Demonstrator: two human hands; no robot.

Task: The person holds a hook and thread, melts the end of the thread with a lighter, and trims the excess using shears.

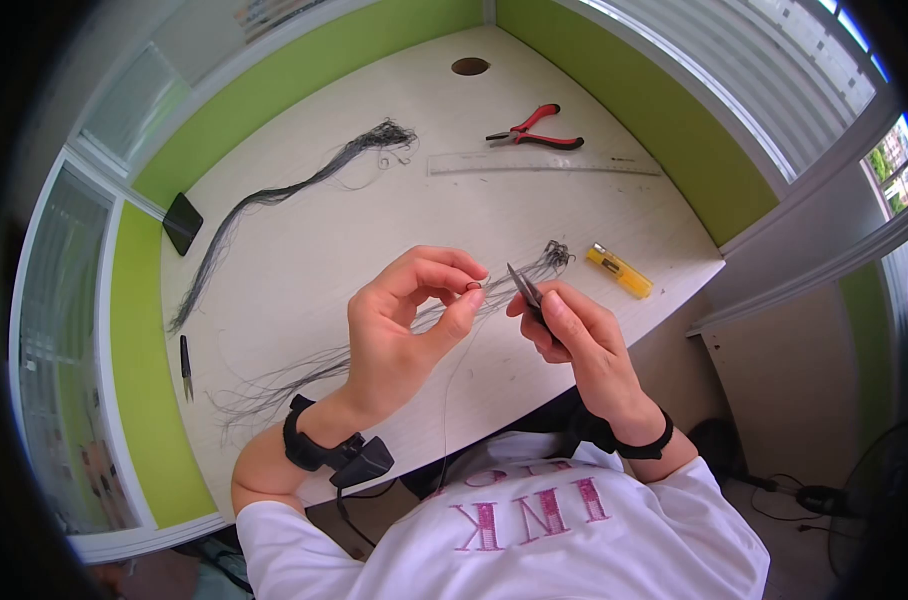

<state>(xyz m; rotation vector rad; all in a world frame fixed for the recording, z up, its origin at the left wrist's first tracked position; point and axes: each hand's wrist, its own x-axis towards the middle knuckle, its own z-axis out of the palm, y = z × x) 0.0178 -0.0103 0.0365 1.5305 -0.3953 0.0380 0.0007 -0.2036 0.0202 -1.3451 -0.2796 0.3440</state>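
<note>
My left hand pinches a small dark loop between thumb and fingertips, and a thin strand hangs down from it. My right hand is closed around small dark snips, whose pointed blades aim up and left, a short way right of the loop and apart from it. Under and behind both hands lies a bundle of dark thin strands, with a cluster of small loops at its upper right end.
A yellow lighter lies right of the strands. Farther back are red-handled pliers, a clear ruler and another dark strand bundle. At the left edge are tweezers and a black flat object. Green partitions border the table.
</note>
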